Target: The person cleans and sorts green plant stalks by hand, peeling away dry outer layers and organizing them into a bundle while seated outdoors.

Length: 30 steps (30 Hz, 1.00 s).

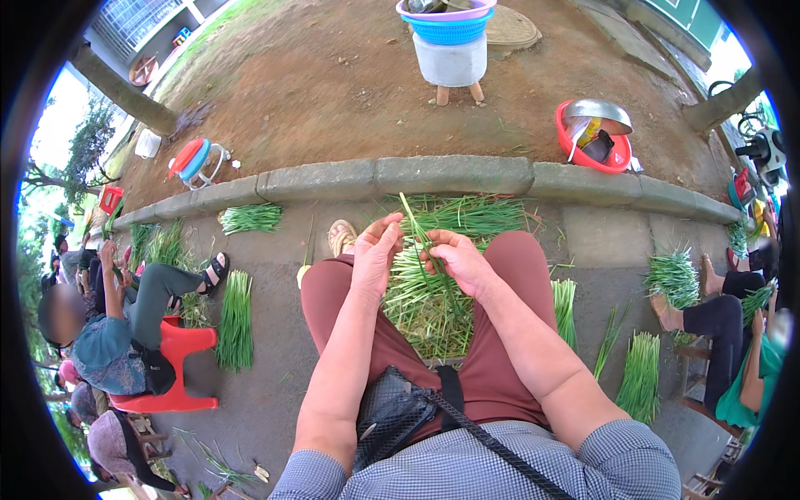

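A few thin green chives (414, 223) slant upward between my hands, above my lap. My left hand (377, 252) pinches at their pale upper part with thumb and fingertips. Lower down, the curled fingers of my right hand (458, 262) grip the green leaves, which trail below. Between my knees lies a loose heap of chives (410, 293), with pale stems at the top and yellowish trimmings (429, 337) nearer me. Beyond it, more long green chives (475, 215) are spread along the kerb.
A stone kerb (454, 175) crosses ahead. Past it stand a red basin (617, 157) and a white stool (450, 62) bearing blue and lilac baskets. Chive bundles (236, 321) lie on both sides. At left a person (112, 342) sits on a red stool (179, 354); others sit at right.
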Tool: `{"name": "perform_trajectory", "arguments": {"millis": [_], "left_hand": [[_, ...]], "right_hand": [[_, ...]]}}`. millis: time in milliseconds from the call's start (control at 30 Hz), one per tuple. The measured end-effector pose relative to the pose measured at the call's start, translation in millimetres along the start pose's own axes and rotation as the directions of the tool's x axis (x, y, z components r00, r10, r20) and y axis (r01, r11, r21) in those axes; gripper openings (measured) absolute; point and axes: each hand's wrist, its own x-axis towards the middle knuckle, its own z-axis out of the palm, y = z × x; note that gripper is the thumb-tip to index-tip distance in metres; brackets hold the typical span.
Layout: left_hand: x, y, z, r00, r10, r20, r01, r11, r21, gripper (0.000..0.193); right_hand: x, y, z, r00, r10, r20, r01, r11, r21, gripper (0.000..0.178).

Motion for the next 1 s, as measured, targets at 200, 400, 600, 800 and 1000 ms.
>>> {"name": "perform_trajectory", "arguments": {"millis": [200, 400, 600, 800, 1000], "left_hand": [[2.4, -5.5, 5.8, 0.994, 0.063, -0.090, -0.049, 0.988, 0.144, 0.011], [-0.4, -5.4, 8.7, 0.997, 0.046, -0.060, -0.029, 0.963, 0.270, 0.012], [-0.1, -4.6, 7.8, 0.990, 0.138, 0.001, -0.126, 0.908, 0.400, 0.015], [-3.5, -0.5, 4.6, 0.934, 0.356, 0.035, -0.227, 0.514, 0.827, 0.011], [-2.0, -12.7, -0.7, 0.973, 0.209, -0.099, -0.126, 0.839, 0.529, 0.009]], "right_hand": [[11.0, 9.9, 1.8, 0.991, -0.117, 0.059, 0.129, 0.950, -0.285, 0.030], [14.5, 9.9, 11.1, 0.955, -0.296, 0.002, 0.288, 0.927, -0.239, 0.019], [14.6, 5.4, 13.9, 0.963, -0.261, -0.070, 0.242, 0.948, -0.209, 0.008], [16.3, 3.2, 9.9, 0.976, -0.187, -0.110, 0.164, 0.968, -0.188, 0.009], [17.2, 5.0, 11.5, 0.978, -0.185, -0.097, 0.164, 0.967, -0.195, 0.014]]}}
